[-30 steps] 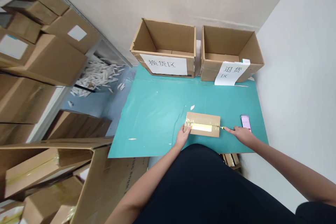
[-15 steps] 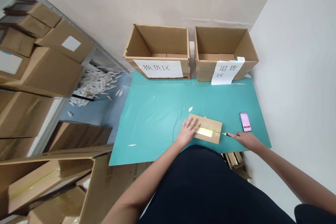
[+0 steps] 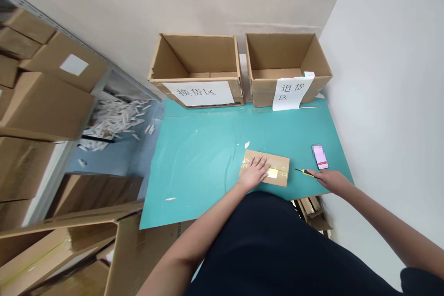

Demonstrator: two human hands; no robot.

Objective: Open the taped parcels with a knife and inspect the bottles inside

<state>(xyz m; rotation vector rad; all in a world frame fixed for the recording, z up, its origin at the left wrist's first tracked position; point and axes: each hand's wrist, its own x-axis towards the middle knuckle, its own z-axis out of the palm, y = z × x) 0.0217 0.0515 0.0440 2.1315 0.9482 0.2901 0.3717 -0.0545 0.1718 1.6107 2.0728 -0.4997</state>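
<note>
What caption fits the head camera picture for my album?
Left hand flat on a taped parcel, right hand touching a small knife, green table.

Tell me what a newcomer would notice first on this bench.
The teal table top stands out, with a small taped carton near its front edge under the flat left hand. The right hand touches a yellow-and-black cutter beside a phone. Two open labelled boxes sit along the far edge.
</note>
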